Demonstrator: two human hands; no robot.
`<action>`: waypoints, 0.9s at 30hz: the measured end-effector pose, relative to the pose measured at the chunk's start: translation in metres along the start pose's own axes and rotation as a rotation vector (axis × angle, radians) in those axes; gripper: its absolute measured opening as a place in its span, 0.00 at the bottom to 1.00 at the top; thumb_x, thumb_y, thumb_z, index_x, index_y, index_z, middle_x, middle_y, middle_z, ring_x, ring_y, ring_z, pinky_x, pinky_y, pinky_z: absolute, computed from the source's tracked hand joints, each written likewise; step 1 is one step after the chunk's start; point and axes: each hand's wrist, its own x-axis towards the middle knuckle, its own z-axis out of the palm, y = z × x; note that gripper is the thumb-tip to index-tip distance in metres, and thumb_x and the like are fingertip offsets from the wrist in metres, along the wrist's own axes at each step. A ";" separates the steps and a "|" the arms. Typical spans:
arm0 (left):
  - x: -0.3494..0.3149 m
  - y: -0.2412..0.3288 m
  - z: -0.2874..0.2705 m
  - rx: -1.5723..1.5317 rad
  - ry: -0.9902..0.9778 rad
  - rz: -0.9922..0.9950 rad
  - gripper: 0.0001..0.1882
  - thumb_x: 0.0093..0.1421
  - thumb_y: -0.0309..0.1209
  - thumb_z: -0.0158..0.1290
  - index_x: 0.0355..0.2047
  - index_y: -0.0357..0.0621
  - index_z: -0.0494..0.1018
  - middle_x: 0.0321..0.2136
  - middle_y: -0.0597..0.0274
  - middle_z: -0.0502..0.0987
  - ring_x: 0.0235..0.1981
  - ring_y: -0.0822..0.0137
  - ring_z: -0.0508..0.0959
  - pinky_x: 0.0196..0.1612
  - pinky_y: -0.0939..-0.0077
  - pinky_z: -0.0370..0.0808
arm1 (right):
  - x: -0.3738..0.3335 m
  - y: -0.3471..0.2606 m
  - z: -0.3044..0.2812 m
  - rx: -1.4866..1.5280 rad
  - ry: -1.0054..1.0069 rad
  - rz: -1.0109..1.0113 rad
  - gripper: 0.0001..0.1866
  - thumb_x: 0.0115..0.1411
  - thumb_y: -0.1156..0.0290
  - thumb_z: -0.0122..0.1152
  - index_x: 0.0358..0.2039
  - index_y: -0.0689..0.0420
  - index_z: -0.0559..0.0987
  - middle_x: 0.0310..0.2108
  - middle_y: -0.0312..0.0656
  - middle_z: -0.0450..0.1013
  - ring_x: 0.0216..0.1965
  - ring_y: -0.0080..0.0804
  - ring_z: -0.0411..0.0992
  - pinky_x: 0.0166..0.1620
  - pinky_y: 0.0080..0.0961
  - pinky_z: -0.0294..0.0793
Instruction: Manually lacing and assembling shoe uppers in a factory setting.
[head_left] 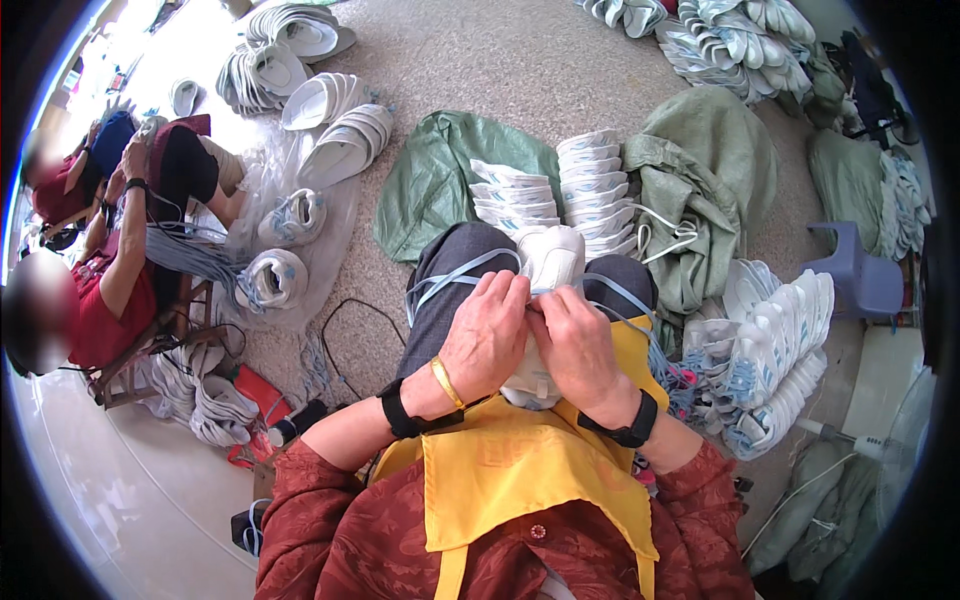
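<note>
A white shoe (552, 258) stands between my knees, its middle covered by both hands. My left hand (487, 335) is closed in a pinch over the shoe's left side. A pale blue shoelace (440, 283) loops across my left thigh and runs up to its fingertips. Close beside it, my right hand (578, 345) is also closed, thumb and fingers together. What its fingertips hold is hidden. More pale blue lace (640, 325) hangs over my right thigh. Below the hands, the shoe's other end (532, 385) shows against my yellow apron (530, 470).
Stacked white shoe parts (597, 190) stand beyond my knees, between a green sack (430, 180) and a grey-green cloth sack (700, 170). White shoes with blue laces (770, 350) are piled at right, near a blue-grey stool (858, 270). Two people (110, 270) sit at left.
</note>
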 end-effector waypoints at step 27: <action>0.031 0.004 -0.016 -0.738 -0.544 -0.079 0.05 0.69 0.25 0.56 0.43 0.39 0.73 0.36 0.64 0.77 0.36 0.70 0.77 0.42 0.75 0.75 | -0.004 -0.008 -0.130 0.805 -0.194 0.367 0.05 0.69 0.75 0.61 0.37 0.63 0.75 0.34 0.36 0.78 0.33 0.17 0.73 0.39 0.19 0.75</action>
